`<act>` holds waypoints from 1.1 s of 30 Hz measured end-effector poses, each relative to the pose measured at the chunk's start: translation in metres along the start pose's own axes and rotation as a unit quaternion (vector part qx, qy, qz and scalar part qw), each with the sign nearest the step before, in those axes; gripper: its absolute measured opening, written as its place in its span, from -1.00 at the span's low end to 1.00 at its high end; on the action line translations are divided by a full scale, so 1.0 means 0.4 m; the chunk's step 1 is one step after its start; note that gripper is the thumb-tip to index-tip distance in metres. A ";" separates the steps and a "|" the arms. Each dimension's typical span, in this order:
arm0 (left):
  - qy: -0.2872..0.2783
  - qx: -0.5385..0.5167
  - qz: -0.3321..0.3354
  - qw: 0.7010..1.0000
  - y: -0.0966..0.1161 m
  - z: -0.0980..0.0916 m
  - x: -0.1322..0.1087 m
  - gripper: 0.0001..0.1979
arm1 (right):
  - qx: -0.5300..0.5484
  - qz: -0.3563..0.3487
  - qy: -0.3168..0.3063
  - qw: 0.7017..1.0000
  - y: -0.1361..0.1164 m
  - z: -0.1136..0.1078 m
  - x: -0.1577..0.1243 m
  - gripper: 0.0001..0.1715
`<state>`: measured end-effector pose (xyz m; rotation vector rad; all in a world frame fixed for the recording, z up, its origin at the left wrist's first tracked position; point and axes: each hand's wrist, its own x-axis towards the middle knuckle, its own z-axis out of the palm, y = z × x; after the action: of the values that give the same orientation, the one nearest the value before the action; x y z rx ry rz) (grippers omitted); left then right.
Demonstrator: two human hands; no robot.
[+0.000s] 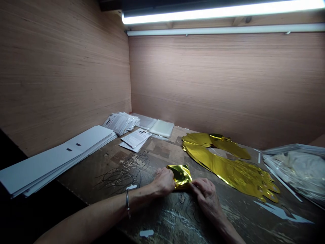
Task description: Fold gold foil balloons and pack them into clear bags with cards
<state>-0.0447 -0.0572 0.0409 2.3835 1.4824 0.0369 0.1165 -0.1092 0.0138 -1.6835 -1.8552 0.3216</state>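
A small folded piece of shiny gold foil point(181, 175) lies on the dark worn tabletop point(122, 169) in front of me. My left hand point(164, 181), with a metal bangle on its wrist, is closed on the foil's left edge. My right hand point(206, 194) presses and pinches the foil's right edge with its fingers together. Behind and to the right lies a pile of flat gold foil shapes point(228, 162), spread out towards the right.
A stack of long white cards point(56, 157) lies along the left wall. Printed leaflets point(121, 122), further leaflets point(135, 139) and clear plastic bags point(161, 128) sit at the back. A heap of clear bags point(297, 169) fills the right edge. White paper scraps point(281, 212) lie near it.
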 end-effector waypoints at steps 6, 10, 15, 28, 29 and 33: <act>0.048 0.045 -0.006 0.998 0.004 0.027 -0.007 -0.81 | -0.140 0.006 0.020 0.990 -0.028 0.005 -0.004 -0.74; 0.056 0.047 -0.008 0.997 0.001 0.042 -0.013 -0.79 | -0.172 0.022 0.031 0.984 -0.032 0.002 0.004 -0.87; 0.153 0.076 0.041 0.984 -0.015 0.058 -0.028 -0.85 | -0.161 0.032 0.011 0.986 -0.030 -0.007 0.007 -0.84; 0.224 0.332 0.443 0.802 -0.035 0.009 -0.032 -0.81 | -0.121 0.091 -0.094 0.984 -0.025 -0.027 0.042 -0.78; 0.223 0.334 0.450 0.798 -0.034 0.003 -0.024 -0.82 | -0.120 0.090 -0.100 0.984 -0.021 -0.030 0.046 -0.78; 0.200 0.286 0.458 0.817 -0.035 -0.020 0.010 -0.82 | -0.125 0.076 -0.124 0.982 -0.012 -0.059 0.054 -0.78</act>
<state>-0.0567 -0.0461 0.0439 3.5396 0.2890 0.3844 0.1259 -0.0943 0.0410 -2.0402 -2.0186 0.3891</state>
